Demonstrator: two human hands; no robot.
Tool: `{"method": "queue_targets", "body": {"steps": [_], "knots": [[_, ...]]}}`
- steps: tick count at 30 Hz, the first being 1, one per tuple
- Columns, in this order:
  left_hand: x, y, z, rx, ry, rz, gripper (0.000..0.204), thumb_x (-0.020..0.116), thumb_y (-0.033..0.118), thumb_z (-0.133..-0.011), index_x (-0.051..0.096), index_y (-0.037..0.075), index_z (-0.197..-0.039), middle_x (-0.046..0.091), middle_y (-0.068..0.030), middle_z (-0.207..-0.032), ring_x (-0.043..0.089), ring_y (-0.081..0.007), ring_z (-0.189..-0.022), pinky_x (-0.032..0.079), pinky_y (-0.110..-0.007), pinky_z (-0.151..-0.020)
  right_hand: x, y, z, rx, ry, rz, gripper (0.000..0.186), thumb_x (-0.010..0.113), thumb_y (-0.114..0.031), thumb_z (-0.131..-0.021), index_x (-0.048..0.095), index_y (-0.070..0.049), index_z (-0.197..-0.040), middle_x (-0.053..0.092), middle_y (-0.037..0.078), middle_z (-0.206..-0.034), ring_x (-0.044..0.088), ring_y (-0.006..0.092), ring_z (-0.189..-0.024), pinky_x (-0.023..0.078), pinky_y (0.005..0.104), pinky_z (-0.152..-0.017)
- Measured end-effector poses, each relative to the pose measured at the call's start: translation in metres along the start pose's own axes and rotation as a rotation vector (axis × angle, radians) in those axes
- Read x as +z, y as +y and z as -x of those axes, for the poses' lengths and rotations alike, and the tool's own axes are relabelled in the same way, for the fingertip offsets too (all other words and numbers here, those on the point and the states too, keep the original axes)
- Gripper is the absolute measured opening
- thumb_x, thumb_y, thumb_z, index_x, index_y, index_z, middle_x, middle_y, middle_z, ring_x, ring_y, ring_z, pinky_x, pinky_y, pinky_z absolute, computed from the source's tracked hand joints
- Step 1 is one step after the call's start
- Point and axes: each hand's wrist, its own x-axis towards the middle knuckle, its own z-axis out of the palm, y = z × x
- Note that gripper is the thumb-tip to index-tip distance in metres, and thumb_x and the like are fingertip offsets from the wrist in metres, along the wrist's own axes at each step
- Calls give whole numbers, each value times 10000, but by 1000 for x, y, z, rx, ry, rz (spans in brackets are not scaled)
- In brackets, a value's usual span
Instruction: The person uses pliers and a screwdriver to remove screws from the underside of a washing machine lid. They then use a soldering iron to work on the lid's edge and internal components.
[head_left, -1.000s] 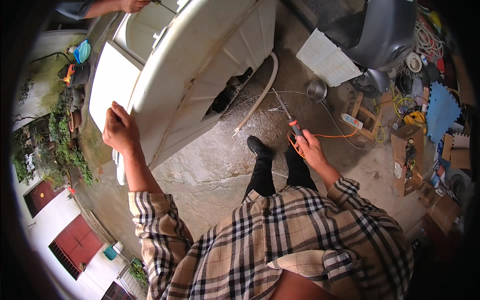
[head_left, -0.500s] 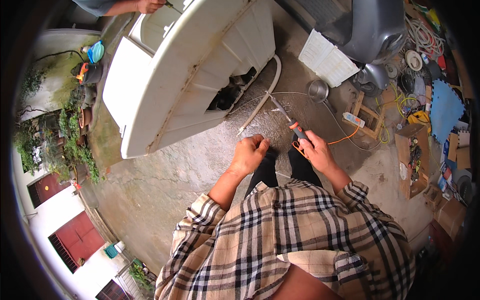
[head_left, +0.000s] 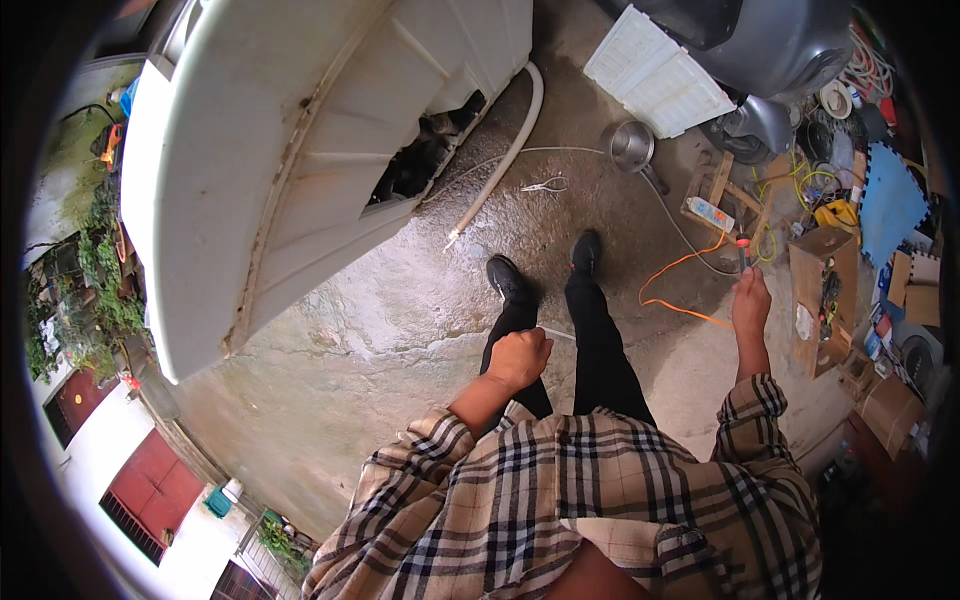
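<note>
My right hand point(head_left: 751, 300) is out to the right, closed around the red and dark handle of a soldering iron point(head_left: 743, 252). An orange cord point(head_left: 660, 272) loops over the floor near it. In front of my body, my left hand point(head_left: 520, 358) is a closed fist; what it holds, if anything, is hidden. A thin pale strip point(head_left: 558, 333) shows beside that fist; whether it is held or on the floor I cannot tell. Ahead on the left, a big white washing machine point(head_left: 290, 170) leans, its ribbed base showing a dark opening. A grey drain hose point(head_left: 505, 160) runs from it.
Pliers point(head_left: 545, 186) lie on the wet concrete near my shoes. Farther off are a metal saucepan point(head_left: 632, 147), a white plastic panel point(head_left: 660, 75) and a grey scooter point(head_left: 780, 45). On the right, a power strip point(head_left: 710, 213) rests by a wooden frame, near a wooden box point(head_left: 825, 300).
My right hand has carried the soldering iron from the middle out to the right. My left hand has dropped closer to my body. The other person's hand has left the view.
</note>
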Motion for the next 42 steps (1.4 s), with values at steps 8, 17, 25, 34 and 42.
{"method": "queue_targets", "body": {"steps": [8,17,25,34,42], "knots": [[75,-73,-112,-33,2,80,265,536,301,-858,588,54,-779,618,-217,-718,605,-419,-714,489,-499,-659,215,-24,-18,54,-378,-453,133,464,-151,-936,462,-18,-934,613,73,-732,570,116,-565,467,280,-515],[104,-94,-268,68,185,182,218,547,270,-860,615,66,-824,616,-206,-712,604,-409,-707,483,-482,-648,439,15,-124,45,-284,-145,185,476,-203,-919,480,-19,-906,620,152,-716,620,305,-668,468,418,-608],[86,-105,-316,289,203,25,185,591,241,-835,592,56,-825,636,-149,-769,616,-364,-717,496,-445,-653,492,-5,-151,-161,-41,-60,224,521,-217,-884,444,-11,-932,594,239,-837,578,443,-834,454,510,-704],[49,-117,-338,384,240,-178,221,584,253,-841,576,32,-848,633,-158,-814,627,-343,-757,489,-433,-684,531,-1,-142,-35,-13,-65,255,551,-183,-869,437,-5,-1012,588,242,-968,587,422,-848,465,492,-719],[49,-110,-341,444,174,-243,257,570,282,-853,590,27,-876,642,-161,-848,632,-339,-804,498,-427,-713,548,-1,-152,-92,50,-96,249,565,-155,-863,430,7,-996,572,249,-893,575,438,-822,448,498,-685]]}}
